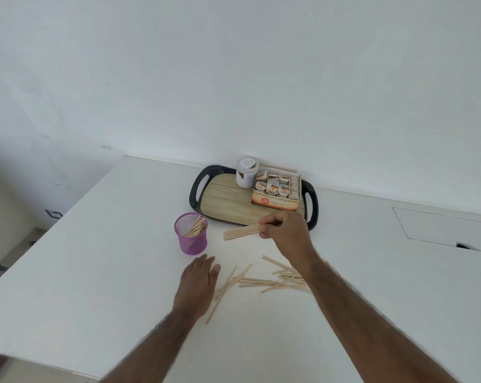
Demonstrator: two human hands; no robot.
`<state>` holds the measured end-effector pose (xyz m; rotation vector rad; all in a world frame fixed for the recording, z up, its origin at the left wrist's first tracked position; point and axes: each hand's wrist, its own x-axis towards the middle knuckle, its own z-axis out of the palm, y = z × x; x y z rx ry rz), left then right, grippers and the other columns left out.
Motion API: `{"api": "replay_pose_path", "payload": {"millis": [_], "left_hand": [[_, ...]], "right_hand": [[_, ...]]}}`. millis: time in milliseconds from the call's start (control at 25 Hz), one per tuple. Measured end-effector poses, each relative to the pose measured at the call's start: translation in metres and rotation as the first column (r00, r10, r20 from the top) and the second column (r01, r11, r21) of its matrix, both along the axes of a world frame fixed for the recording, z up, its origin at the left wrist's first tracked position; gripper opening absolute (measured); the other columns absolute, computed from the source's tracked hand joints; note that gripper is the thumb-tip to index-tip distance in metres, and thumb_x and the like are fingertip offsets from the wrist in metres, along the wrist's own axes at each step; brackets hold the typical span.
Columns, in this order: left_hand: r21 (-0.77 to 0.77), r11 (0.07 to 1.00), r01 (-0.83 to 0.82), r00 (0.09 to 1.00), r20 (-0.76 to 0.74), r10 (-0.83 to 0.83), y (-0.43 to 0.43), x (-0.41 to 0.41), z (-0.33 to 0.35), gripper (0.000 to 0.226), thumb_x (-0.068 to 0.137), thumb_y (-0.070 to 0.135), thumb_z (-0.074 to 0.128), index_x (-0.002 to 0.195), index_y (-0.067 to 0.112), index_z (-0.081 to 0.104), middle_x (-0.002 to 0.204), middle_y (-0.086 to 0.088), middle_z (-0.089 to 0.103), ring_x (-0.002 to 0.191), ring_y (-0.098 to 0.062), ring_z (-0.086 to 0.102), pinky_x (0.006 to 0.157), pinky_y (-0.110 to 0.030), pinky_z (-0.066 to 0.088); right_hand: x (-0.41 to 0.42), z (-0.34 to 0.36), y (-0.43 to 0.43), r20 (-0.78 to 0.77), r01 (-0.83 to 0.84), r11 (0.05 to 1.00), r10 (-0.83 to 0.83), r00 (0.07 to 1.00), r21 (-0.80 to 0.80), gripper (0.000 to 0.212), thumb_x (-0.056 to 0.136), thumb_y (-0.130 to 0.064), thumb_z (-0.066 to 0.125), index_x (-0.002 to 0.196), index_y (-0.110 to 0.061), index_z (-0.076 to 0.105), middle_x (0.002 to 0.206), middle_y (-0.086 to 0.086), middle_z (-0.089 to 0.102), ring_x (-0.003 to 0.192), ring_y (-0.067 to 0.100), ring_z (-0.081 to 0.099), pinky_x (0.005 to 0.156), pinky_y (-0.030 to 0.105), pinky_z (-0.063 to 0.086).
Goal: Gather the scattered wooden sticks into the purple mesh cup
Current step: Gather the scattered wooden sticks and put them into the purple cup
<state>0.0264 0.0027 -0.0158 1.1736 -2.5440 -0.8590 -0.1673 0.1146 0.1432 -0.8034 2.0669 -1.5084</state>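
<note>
A plain white wall (233, 78) stands behind the white surface (95, 244) you are working at, and the surface's far edge meets that wall. Against that far edge sits a black tray (196, 189) with a wood-look floor, carrying a white jar (246, 172) and, just beside it on the right, an open box of tea bags (278, 189). The purple mesh cup (192, 243) stands upright just in front of the tray's near left corner, with a good many sticks in the cup (196, 228) leaning toward its right wall. Your right hand (284, 230) is by the tray's near rim, its grip clenched around a bundle of sticks (240, 232); the bundle lies roughly level and its free end points left toward the cup, close to it but apart. You cannot tell whether that end rests on the surface. Your left hand (196, 283) lies palm down near the cup on its near side, grip released, fingers straight and together. The loose sticks (261, 283) are scattered criss-cross between your two forearms, nearer the surface's near edge than the cup; some run under your right forearm, and the leftmost ones lie just beside your left hand.
</note>
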Motion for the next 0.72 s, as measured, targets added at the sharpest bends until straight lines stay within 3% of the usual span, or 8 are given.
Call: {"api": "replay_pose_path", "payload": {"millis": [80, 160, 240, 400, 560, 720], "left_hand": [[-0.069, 0.994, 0.08, 0.99, 0.122, -0.071, 0.001, 0.011, -0.021, 0.063, 0.106, 0.055, 0.016, 0.161, 0.025, 0.028, 0.171, -0.001, 0.015, 0.159, -0.021, 0.008, 0.129, -0.038, 0.007], [-0.136, 0.982, 0.134, 0.98, 0.162, -0.111, 0.005, 0.016, -0.029, 0.072, 0.101, 0.062, 0.003, 0.164, 0.028, 0.015, 0.172, 0.002, -0.002, 0.158, -0.018, -0.008, 0.128, -0.037, -0.005], [-0.17, 0.974, 0.152, 0.975, 0.186, -0.119, 0.008, 0.017, -0.032, 0.076, 0.098, 0.064, -0.004, 0.164, 0.03, 0.011, 0.172, 0.003, -0.006, 0.158, -0.017, -0.012, 0.127, -0.036, -0.008], [-0.183, 0.973, 0.14, 0.976, 0.192, -0.104, 0.006, 0.016, -0.032, 0.077, 0.098, 0.066, -0.008, 0.163, 0.03, 0.012, 0.172, 0.003, -0.005, 0.158, -0.017, -0.012, 0.126, -0.035, -0.01], [-0.2, 0.971, 0.132, 0.979, 0.181, -0.096, 0.006, 0.017, -0.033, 0.072, 0.101, 0.064, -0.002, 0.163, 0.03, 0.015, 0.172, 0.002, -0.002, 0.158, -0.018, -0.01, 0.123, -0.033, -0.014], [-0.207, 0.97, 0.129, 0.981, 0.169, -0.094, 0.006, 0.016, -0.034, 0.073, 0.102, 0.065, -0.004, 0.163, 0.029, 0.016, 0.172, 0.002, -0.001, 0.158, -0.018, -0.009, 0.122, -0.034, -0.015]], "right_hand": [[0.005, 0.007, -0.021, -0.103, -0.028, 0.999, 0.03, 0.994, 0.025, 0.021, 0.084, 0.003, 0.076, 0.08, -0.018, 0.077, 0.075, -0.001, 0.074, 0.071, 0.015, 0.075, 0.07, 0.023, 0.061], [0.013, 0.013, -0.046, -0.245, -0.066, 0.996, 0.077, 0.966, 0.053, 0.017, 0.084, -0.001, 0.075, 0.082, -0.018, 0.079, 0.07, -0.01, 0.071, 0.068, 0.01, 0.072, 0.063, 0.017, 0.057], [0.023, 0.017, -0.072, -0.396, -0.113, 0.989, 0.14, 0.908, 0.09, 0.014, 0.086, -0.001, 0.071, 0.086, -0.012, 0.08, 0.072, -0.013, 0.07, 0.068, 0.007, 0.069, 0.062, 0.014, 0.052], [0.041, 0.013, -0.124, -0.615, -0.188, 0.96, 0.278, 0.738, 0.209, 0.02, 0.086, 0.003, 0.062, 0.087, -0.006, 0.079, 0.086, 0.006, 0.075, 0.078, 0.018, 0.069, 0.072, 0.031, 0.057], [0.054, -0.009, -0.156, -0.689, -0.214, 0.895, 0.439, 0.577, 0.391, 0.022, 0.09, 0.002, 0.056, 0.094, -0.008, 0.075, 0.097, 0.01, 0.066, 0.082, 0.026, 0.066, 0.07, 0.039, 0.056], [0.059, -0.028, -0.168, -0.72, -0.206, 0.852, 0.519, 0.46, 0.482, 0.018, 0.093, 0.001, 0.059, 0.099, -0.008, 0.073, 0.099, 0.009, 0.063, 0.08, 0.027, 0.067, 0.064, 0.033, 0.052]]}}
